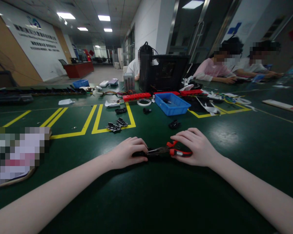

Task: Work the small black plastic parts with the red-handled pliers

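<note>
My right hand (196, 148) is closed around the red and black handles of a pair of pliers (177, 152). The jaws point left, toward my left hand (129, 152), and reach the dark part there. Between the fingers and thumb of my left hand is a small black part (139, 153), mostly hidden by the fingers. Whether the jaws grip that part, I cannot tell. Beyond my hands lie a black plastic piece (174, 124) and black and silver pieces (113, 126) on the green table (146, 201).
A blue bin (173, 104) stands past my right hand, with a roll of white tape (144, 102) beside it. Red power strips (136, 96) run along the table's middle before a black computer case (171, 73). Several people sit across the table. A blurred flat item (21, 152) lies left.
</note>
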The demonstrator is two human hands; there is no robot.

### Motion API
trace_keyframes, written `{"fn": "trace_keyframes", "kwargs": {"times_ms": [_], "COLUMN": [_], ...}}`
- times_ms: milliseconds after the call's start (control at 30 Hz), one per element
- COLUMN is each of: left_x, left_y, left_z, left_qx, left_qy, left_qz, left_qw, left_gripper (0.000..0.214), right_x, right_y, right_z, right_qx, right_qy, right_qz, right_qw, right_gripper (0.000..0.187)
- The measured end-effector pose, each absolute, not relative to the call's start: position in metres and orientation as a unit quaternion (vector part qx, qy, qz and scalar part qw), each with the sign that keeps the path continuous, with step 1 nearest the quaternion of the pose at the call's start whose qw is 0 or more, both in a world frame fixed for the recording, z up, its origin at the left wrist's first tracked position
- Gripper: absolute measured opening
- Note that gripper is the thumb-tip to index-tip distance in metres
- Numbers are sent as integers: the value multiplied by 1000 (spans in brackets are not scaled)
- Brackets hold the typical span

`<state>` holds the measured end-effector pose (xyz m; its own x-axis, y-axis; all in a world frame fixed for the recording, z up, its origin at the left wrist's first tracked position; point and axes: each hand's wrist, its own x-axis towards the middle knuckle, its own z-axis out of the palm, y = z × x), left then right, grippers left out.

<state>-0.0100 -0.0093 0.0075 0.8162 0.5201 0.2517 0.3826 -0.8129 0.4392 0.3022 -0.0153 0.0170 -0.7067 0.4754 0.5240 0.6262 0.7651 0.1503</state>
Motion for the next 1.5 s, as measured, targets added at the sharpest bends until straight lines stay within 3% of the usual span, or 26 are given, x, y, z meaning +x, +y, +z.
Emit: {"fn": "trace_keyframes", "kwargs": {"times_ms": [833, 1033, 1500], "left_x": [-10, -10, -11], "left_y": [-9, -10, -8], "left_z": [9, 9, 7], "left_qx": [931, 933, 930], "left_qy": [239, 241, 231], "left_qz": [190, 186, 197], "left_qw": [198, 190, 209], "left_gripper": [14, 12, 13], "right_x": [301, 300, 297], "right_y": [-17, -18, -20], "right_z": [15, 15, 13], "right_qx": [-309, -310, -296], "right_qy": [-887, -889, -897], "right_qz": [-255, -249, -242], "right_qw": [229, 229, 222], "right_gripper": [32, 39, 30]}}
